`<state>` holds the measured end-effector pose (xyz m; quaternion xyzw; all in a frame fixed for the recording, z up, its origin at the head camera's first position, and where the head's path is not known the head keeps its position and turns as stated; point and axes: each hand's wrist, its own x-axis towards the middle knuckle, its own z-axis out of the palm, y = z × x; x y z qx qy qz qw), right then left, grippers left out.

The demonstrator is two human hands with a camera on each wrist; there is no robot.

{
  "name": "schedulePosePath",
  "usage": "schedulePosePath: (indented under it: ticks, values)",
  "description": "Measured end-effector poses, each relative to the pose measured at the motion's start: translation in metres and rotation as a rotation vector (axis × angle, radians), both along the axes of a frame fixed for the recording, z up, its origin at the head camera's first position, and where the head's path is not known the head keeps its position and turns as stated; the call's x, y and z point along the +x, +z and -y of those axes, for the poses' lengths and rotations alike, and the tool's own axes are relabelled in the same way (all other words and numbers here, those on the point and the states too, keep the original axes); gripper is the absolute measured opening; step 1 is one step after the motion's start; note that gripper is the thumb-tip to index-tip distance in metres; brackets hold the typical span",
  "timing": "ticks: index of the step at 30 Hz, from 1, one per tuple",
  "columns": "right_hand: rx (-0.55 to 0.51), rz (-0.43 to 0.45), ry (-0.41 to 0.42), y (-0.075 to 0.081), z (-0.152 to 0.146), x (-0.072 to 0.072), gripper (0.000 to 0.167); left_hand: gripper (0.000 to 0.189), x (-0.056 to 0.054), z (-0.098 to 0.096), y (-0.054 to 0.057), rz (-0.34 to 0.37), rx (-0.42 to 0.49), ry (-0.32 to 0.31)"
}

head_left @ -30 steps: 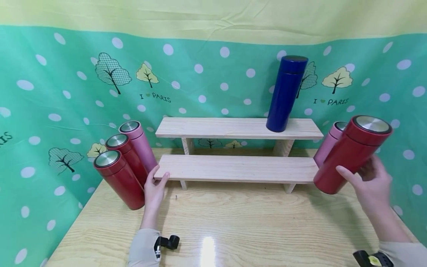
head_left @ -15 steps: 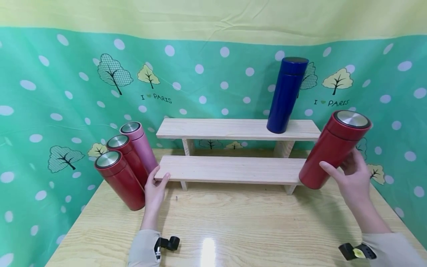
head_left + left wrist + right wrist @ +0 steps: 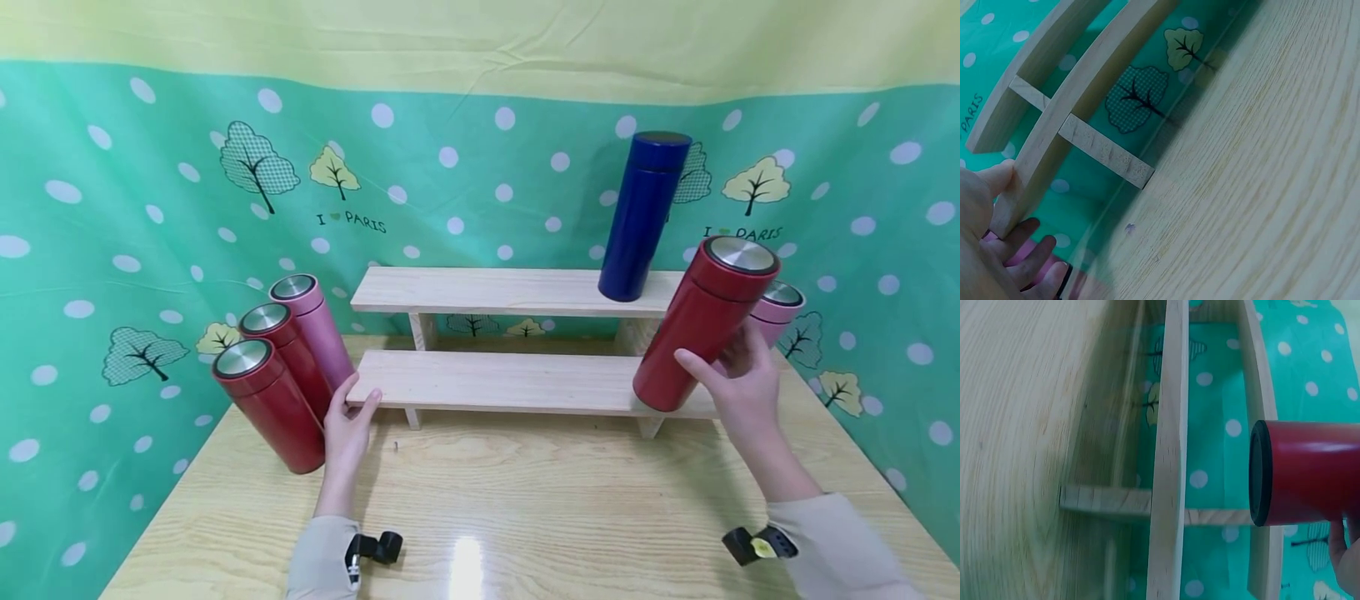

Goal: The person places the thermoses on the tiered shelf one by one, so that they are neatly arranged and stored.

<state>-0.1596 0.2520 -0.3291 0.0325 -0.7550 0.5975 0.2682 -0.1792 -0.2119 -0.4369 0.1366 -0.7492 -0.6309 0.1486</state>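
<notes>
In the head view my right hand [image 3: 744,387] holds a red thermos bottle [image 3: 693,333] with a steel lid, tilted over the right part of the lower shelf. Its black-rimmed base [image 3: 1261,474] hangs clear of the lower board in the right wrist view. My left hand [image 3: 347,429] grips the left end of the two-tier wooden shelf's lower board [image 3: 495,382]; the left wrist view has the thumb [image 3: 999,177] on top and fingers underneath. On the upper board [image 3: 480,290] a blue thermos bottle [image 3: 643,221] stands towards the right end.
Left of the shelf stand a pink bottle [image 3: 324,333] and two red bottles, the nearer red bottle [image 3: 277,417] in front. Another pink bottle [image 3: 777,313] is partly hidden behind the held one. A green dotted curtain [image 3: 495,208] hangs behind the wooden table [image 3: 525,500].
My right hand has carried the red thermos bottle leftward and slightly up, from beyond the shelf's right end to over the lower board. My left hand has stayed in place.
</notes>
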Motion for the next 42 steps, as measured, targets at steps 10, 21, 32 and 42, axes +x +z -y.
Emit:
schedulePosePath:
  ticks: [10,21,32,42]
  values:
    - [-0.009,-0.029,0.031,0.007,0.031,-0.014,0.069,0.061,0.001,-0.001,0.000,0.005,0.009,-0.008]
    - [-0.065,-0.051,0.101,0.018,0.055,-0.029,0.069,0.061,0.001,-0.002,0.000,-0.014,-0.002,-0.005]
    - [-0.094,-0.083,0.156,0.037,0.075,-0.044,0.070,0.061,0.003,0.000,0.001,0.005,-0.007,-0.012]
    - [-0.075,-0.116,0.157,0.049,0.094,-0.066,0.073,0.061,0.001,0.000,0.002,0.002,-0.012,-0.006]
